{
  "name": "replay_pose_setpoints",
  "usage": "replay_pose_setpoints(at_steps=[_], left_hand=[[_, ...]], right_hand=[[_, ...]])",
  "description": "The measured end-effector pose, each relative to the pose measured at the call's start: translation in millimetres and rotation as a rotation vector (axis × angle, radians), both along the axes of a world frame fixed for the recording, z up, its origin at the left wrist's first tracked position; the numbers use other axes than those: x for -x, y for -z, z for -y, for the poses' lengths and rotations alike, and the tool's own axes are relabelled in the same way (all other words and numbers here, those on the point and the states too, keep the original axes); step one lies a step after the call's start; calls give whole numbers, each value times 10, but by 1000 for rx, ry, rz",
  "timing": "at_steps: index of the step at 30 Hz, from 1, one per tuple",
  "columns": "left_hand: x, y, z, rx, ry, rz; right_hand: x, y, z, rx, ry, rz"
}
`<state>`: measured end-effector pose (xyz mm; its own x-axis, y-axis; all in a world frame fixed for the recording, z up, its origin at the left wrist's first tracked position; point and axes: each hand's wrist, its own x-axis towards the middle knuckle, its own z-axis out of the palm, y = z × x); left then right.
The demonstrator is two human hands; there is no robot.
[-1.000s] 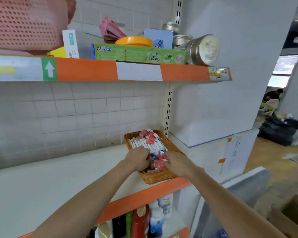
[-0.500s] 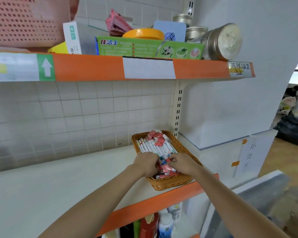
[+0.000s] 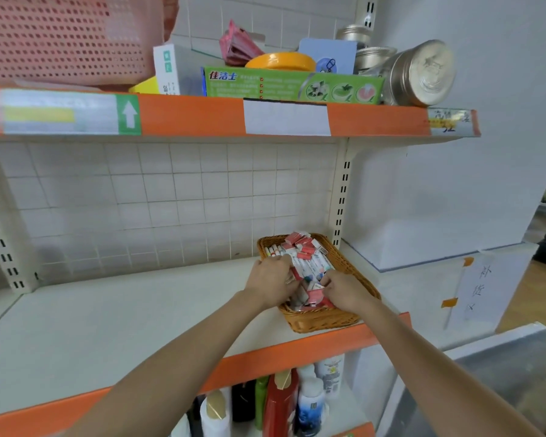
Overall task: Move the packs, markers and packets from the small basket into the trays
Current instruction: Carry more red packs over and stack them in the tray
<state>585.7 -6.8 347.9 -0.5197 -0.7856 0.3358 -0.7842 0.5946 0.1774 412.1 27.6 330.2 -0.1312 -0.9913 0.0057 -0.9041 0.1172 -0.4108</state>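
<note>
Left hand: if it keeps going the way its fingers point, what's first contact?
Probably the white markers lying in the wicker basket; the left hand points up-right across them. Depth is unclear.

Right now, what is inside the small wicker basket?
The basket holds white markers and small red-and-white packs. Both hands, left hand and right hand, cover its near contents.

Shop / stockroom aisle. Retail gondola shelving w/ orange price-strip edges: upper shelf (image 3: 186, 116) carries a blank white label (image 3: 286, 117) and a green arrow tag (image 3: 128, 114). On top of it: boxed toothpaste (image 3: 292, 86), metal tins (image 3: 420, 74), pink plastic basket (image 3: 63, 39). Well below it, bottles (image 3: 281, 402) packed in a row. Slotted upright (image 3: 341, 197) under its right end.
</note>
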Motion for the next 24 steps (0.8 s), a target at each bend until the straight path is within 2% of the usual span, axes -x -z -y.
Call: replay_pose_setpoints(at_steps=[11, 19, 24], left_hand=[[29, -10, -157, 25, -11, 46], [-22, 11, -241, 33, -21, 35], [-148, -65, -264, 38, -42, -32]], right_hand=[[-65, -13, -53, -32, 24, -23], [-115, -30, -174, 122, 22, -2], [-179, -126, -258, 273, 30, 60]])
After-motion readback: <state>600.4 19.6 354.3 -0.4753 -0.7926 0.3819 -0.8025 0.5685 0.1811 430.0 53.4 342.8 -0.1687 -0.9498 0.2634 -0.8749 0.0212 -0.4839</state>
